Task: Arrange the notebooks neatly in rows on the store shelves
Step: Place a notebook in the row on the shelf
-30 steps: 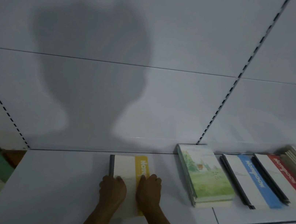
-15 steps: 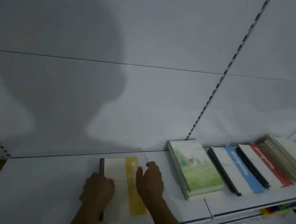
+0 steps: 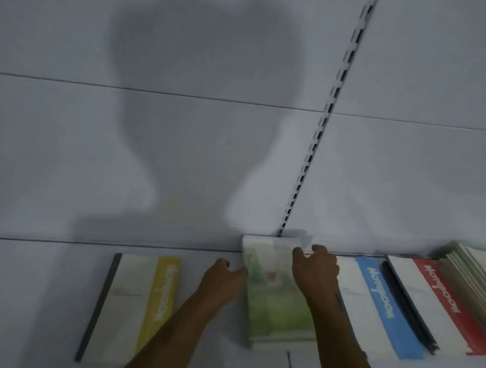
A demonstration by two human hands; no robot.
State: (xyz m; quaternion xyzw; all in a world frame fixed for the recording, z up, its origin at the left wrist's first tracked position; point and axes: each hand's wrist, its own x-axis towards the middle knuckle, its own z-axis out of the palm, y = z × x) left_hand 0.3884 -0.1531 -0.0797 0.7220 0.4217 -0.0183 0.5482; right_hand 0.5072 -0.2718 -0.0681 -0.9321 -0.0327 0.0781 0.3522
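Both hands' grip clasps the blurred green-covered notebook stack (image 3: 276, 302): left hand (image 3: 222, 281), right hand (image 3: 315, 270).

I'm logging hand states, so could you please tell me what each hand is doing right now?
Left hand: touches the green notebook's left edge; grip unclear.
Right hand: fingers curled over its far edge.

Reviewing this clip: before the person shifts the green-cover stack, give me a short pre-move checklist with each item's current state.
1. Left hand at the left edge of the green-cover stack: ok, touching it.
2. Right hand on the stack's far right corner: ok, fingers curled over it.
3. Top cover lying flat: not ok, a corner is lifting at the back.
4. Bare shelf between the stack and the yellow-stripe notebook: ok, a gap shows.
5. Blue-stripe notebook apart from the stack: cannot tell, the right arm hides that edge.
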